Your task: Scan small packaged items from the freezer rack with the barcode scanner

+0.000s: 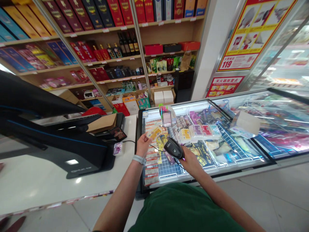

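Observation:
My left hand [143, 144], with a pale watch or band on the wrist, pinches a small yellow-and-white packet [154, 132] by its near edge. My right hand [189, 158] is wrapped around the handle of a black barcode scanner [173, 148], its head angled up and left towards the packet. A dark cord trails from the scanner. Both hands are above the glass top of a chest freezer [169, 176]. Just beyond them are more white packs with yellow [185, 134], purple [198, 130] and red [206, 130] labels.
A black checkout terminal [84, 154] stands on the white counter [48, 190] to the left, near a small purple-and-white pack [118, 148]. A white box [246, 124] sits on the freezer's right part. Stocked shelves [106, 30] rise behind, beside a pillar [210, 42].

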The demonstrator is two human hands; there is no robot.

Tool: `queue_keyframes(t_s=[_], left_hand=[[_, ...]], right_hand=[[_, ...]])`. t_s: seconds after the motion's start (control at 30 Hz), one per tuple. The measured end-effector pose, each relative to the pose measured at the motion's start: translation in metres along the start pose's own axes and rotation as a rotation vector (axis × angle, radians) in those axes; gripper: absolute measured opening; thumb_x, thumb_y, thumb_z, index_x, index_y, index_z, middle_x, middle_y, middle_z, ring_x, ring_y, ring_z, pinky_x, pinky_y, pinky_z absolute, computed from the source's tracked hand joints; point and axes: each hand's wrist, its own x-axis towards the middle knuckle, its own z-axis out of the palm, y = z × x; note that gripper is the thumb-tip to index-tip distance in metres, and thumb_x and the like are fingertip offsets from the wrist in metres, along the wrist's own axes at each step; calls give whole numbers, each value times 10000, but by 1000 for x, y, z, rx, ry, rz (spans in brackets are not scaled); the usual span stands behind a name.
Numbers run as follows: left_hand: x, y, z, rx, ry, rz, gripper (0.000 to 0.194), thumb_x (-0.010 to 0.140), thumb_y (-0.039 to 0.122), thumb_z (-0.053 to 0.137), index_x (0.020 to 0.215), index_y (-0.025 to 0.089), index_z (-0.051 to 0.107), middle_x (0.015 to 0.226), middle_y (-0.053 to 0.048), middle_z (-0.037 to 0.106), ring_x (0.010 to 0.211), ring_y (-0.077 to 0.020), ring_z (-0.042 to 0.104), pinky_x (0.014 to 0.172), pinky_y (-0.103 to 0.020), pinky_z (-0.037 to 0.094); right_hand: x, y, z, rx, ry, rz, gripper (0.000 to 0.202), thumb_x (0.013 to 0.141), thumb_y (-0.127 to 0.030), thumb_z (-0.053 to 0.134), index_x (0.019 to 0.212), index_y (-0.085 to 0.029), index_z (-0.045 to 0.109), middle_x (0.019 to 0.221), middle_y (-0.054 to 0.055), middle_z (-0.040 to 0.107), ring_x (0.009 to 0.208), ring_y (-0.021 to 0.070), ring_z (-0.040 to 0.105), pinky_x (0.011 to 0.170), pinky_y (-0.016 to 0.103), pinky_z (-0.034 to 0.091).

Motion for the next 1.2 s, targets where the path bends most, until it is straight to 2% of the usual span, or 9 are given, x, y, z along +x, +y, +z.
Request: queue_keyframes(t_s=[0.63, 1.2], left_hand=[[-1, 0, -1, -8, 8, -3, 483, 546, 243, 805, 963, 149, 581, 900, -69, 728, 839, -183, 683, 770, -304, 502], [-1, -2, 2, -17, 13, -18, 451, 558, 207, 786, 953, 154, 574, 886, -54, 719, 808, -161, 669, 755, -291, 496]], right_hand=[[1, -3, -2, 18, -19, 0, 348, 742, -127, 523, 1088, -156, 545, 1058, 101, 627, 1010, 249, 582, 872, 355, 440], [1, 2, 0, 33, -13, -6, 314, 763, -143, 531, 1077, -161, 544, 1038, 94, 629, 992, 243, 593, 859, 347, 451]])
